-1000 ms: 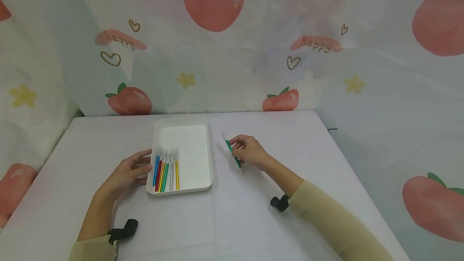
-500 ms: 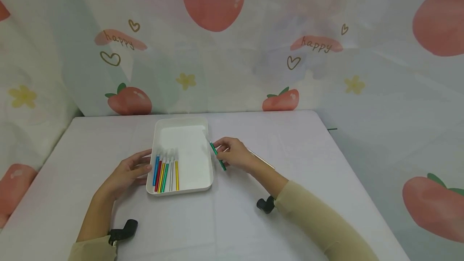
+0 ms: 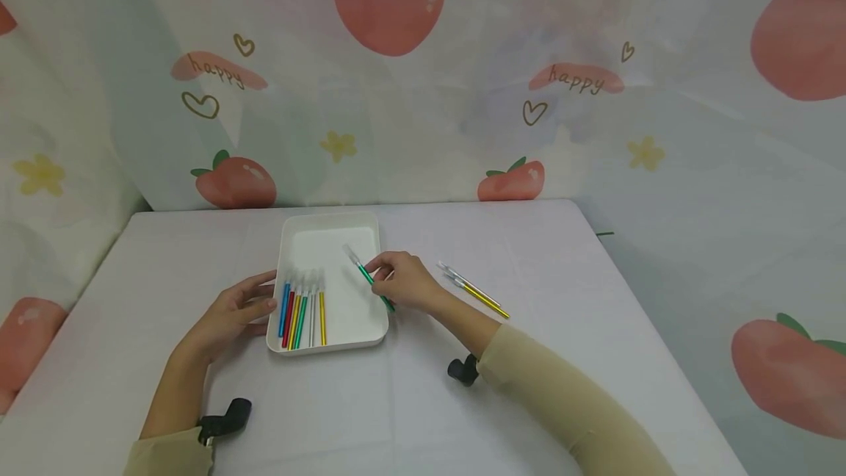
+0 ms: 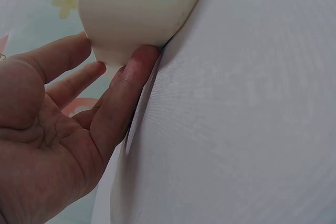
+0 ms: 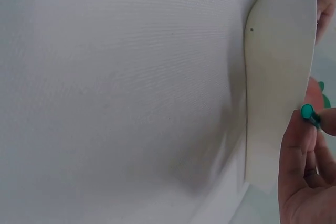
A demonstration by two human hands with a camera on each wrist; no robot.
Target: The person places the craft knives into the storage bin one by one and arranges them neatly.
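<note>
My right hand [image 3: 405, 281] pinches a green craft knife [image 3: 367, 275] with a clear cap, tilted over the right rim of the white tray [image 3: 360, 322]. In the right wrist view, the green knife's rounded handle end [image 5: 307, 112] shows between thumb and fingers. My left hand [image 3: 231, 314] rests against the tray's left side; in the left wrist view its fingertips touch the outer wall [image 4: 131, 19]. Inside the tray's left half, several capped craft knives [image 3: 302, 314] with blue, red, yellow, green and silver handles lie side by side.
Right of the tray, a silver craft knife [image 3: 477, 284] and a yellow craft knife [image 3: 485, 300] lie close together on the white-covered table [image 3: 330, 417]. Behind stands a printed curtain [image 3: 423, 131]. Each wrist wears a black camera mount [image 3: 226, 419].
My right hand has carried the green craft knife leftward, from the table to over the tray's right part. The silver and yellow knives have come into view behind it. My left hand stays put.
</note>
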